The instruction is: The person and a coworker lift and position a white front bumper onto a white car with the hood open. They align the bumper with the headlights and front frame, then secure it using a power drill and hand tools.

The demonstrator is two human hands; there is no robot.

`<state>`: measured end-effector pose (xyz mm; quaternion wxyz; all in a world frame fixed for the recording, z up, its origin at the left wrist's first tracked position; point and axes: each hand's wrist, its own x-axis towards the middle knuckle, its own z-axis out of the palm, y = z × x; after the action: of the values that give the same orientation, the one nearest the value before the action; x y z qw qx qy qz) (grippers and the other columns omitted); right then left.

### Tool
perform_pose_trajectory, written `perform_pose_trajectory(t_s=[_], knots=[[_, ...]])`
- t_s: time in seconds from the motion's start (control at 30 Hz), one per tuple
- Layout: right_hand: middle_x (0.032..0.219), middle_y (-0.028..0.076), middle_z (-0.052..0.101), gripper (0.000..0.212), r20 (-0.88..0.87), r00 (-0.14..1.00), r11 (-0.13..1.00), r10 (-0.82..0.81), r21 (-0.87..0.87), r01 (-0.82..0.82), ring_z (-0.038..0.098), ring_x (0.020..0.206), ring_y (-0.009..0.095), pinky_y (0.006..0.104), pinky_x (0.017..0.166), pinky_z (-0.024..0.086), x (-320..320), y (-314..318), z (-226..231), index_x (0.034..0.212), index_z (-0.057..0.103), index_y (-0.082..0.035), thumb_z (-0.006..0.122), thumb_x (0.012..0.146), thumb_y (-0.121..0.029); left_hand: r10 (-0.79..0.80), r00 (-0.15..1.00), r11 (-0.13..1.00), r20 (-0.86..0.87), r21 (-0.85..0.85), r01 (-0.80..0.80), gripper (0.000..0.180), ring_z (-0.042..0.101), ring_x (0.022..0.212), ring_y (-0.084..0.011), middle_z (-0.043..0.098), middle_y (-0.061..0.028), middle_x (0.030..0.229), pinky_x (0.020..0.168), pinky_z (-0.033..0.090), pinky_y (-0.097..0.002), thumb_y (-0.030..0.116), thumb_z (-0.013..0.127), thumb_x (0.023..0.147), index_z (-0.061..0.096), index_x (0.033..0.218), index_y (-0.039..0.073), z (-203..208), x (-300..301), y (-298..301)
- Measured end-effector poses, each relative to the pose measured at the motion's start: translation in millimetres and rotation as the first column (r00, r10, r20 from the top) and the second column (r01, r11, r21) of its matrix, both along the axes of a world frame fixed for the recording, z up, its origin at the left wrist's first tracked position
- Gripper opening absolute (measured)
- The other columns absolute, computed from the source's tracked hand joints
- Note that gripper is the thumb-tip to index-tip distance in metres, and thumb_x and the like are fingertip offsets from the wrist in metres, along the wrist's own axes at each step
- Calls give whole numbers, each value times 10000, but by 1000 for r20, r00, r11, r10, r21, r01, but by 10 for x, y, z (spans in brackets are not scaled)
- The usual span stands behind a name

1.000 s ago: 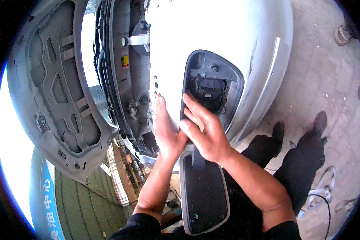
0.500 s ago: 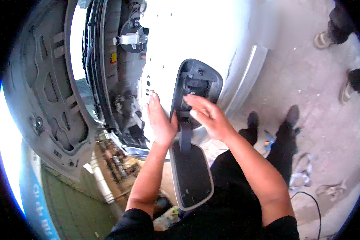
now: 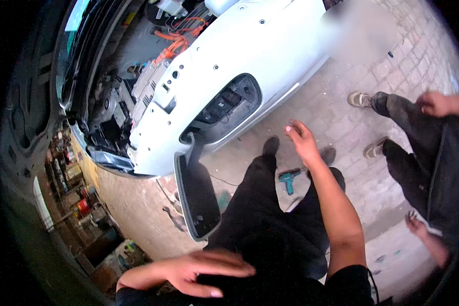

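My left hand [image 3: 209,270] is held low in front of my body, its fingers stretched out and nothing in it. Over the floor to the right of the white car front panel [image 3: 280,38], my right hand [image 3: 303,143] hangs in the air, fingers loosely bent and empty. Neither hand touches the car. The panel has a dark charging-port recess [image 3: 224,104] with black sockets inside. Its flap [image 3: 199,196], black inside with a pale rim, hangs swung out on a dark hinge arm [image 3: 195,150], nearer my left hand.
Under the raised hood [image 3: 23,107], orange cables [image 3: 176,43] run through the engine bay. A teal cordless drill [image 3: 288,181] lies on the floor between my legs. Another person's legs [image 3: 408,168] and hands stand at the right. Cluttered shelving [image 3: 81,204] is at the left.
Both hands have left the charging-port area. My left hand came down toward my body, my right swung right over the floor. The view turned, and the flap still hangs open.
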<state>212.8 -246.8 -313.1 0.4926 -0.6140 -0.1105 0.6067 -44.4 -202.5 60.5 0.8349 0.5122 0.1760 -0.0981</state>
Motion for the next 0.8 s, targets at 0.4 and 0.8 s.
perform_pose_trajectory(t_s=[0.4, 0.8], knots=[[1284, 175, 642, 663, -136, 924, 928, 357, -64, -367, 623, 1175, 227, 346, 1021, 460, 611, 145, -603, 1439, 491, 60, 668, 982, -387, 831, -183, -340, -526, -218, -915, 691, 477, 1386, -368, 490, -248, 1479, 1199, 344, -497, 426, 544, 1012, 382, 1500, -34, -3326, 704, -965], [1274, 193, 676, 451, 546, 709, 682, 447, 305, -665, 630, 1202, 288, 396, 1051, 463, 657, 662, -169, 1317, 636, 12, 706, 938, -224, 542, -535, -833, -648, -331, -444, 934, 337, 1479, -357, 310, -163, 1621, 1203, 294, -538, 733, 341, 954, 215, 1622, 94, -5431, 1064, 386]])
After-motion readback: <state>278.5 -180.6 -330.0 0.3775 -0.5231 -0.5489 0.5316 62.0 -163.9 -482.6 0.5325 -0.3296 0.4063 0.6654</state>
